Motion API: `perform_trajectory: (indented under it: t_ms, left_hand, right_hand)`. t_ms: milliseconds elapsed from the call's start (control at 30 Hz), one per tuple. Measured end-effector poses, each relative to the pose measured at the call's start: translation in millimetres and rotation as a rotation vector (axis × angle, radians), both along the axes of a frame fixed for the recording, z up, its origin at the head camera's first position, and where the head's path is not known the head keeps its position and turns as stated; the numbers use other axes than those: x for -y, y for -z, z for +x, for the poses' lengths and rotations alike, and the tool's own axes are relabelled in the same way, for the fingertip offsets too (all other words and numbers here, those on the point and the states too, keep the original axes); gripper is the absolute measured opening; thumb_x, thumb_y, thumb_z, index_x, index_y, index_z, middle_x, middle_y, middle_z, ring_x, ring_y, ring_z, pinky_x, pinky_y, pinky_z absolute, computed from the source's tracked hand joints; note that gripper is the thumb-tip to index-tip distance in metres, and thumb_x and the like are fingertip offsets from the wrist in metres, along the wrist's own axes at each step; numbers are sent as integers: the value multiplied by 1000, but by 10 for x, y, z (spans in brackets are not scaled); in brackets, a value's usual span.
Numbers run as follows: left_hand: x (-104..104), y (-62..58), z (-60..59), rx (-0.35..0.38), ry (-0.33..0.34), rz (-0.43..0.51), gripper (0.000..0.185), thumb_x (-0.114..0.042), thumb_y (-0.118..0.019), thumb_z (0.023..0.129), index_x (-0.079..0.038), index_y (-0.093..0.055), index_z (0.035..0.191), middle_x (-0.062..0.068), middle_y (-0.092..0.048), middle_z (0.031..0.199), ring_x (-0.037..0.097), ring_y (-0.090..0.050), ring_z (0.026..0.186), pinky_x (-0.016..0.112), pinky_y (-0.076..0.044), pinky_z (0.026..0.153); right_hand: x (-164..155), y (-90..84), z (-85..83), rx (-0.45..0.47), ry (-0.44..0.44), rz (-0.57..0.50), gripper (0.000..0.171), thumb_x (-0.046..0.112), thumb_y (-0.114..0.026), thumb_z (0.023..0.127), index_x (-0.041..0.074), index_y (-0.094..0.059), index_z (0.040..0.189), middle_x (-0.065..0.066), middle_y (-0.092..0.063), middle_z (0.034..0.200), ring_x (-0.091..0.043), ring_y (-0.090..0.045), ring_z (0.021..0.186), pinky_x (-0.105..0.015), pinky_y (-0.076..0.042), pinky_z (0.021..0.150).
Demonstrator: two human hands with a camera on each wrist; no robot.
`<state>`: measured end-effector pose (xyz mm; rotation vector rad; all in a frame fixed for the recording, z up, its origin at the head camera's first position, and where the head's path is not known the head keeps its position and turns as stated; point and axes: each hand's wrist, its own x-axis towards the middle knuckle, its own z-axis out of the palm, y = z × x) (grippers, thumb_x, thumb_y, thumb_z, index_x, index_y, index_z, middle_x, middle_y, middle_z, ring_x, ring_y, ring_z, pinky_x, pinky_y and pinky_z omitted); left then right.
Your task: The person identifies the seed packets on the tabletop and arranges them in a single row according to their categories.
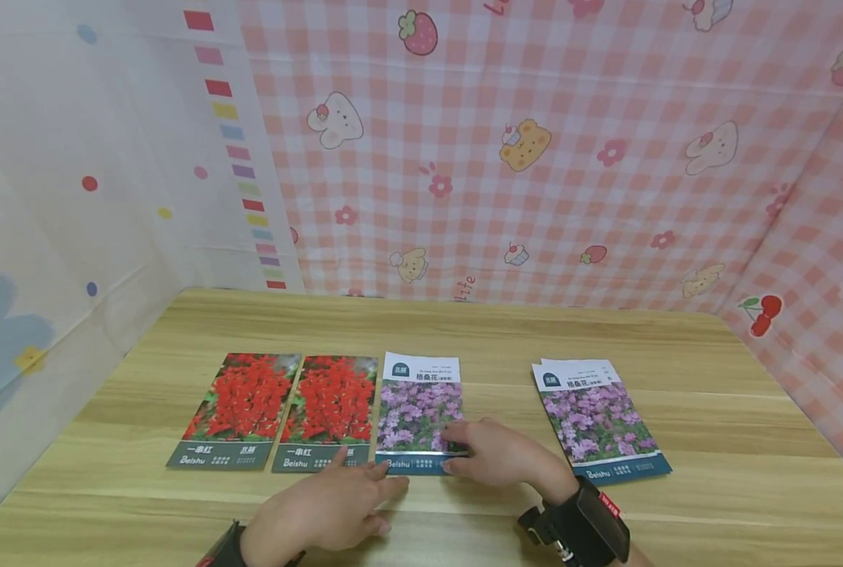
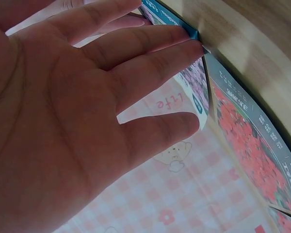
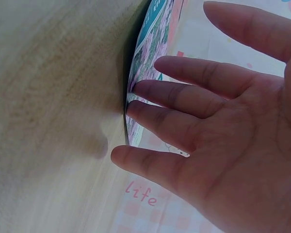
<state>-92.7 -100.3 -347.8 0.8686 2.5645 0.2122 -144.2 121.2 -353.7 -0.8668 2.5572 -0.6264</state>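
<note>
Head view: both hands [image 1: 495, 455] touch purple packet [image 1: 419, 413].

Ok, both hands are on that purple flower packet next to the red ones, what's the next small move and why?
Probably nudge the purple packet slightly left and square it. Its left edge sits close to the second red packet but looks a little skewed, and the left hand and right hand already rest flat at its bottom corners.

Two bare hands, fingers straight, low over the tabletop's front edge.

The left hand [image 1: 322, 512] reaches forward and to the right, palm down, fingers together. The right hand [image 1: 495, 455] points left, fingers spread flat, a dark strapped device on its wrist.
</note>
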Motion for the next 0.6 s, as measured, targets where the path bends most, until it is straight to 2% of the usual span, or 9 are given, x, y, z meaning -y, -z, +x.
perform_trajectory:
  t_ms: [400, 600]
  left_hand:
    - [-7, -13, -10, 48, -22, 7, 51, -34, -61, 85, -21, -49, 133, 11, -47, 133, 27, -41, 124, 57, -24, 101]
    - [-4, -9, -6, 38, -20, 6, 52, -34, -61, 85, -20, -49, 133, 11, -47, 133, 28, -41, 124, 57, -24, 101]
  right_hand:
    - [3, 6, -2, 4, -10, -34, 42, 19, -61, 87, -3, -54, 122, -22, -51, 126, -33, -50, 114, -46, -40, 94]
    - [5, 10, 0, -5, -13, -32, 43, 19, -61, 87, -3, -54, 123, -23, -50, 126, -34, -49, 114, -47, -39, 94]
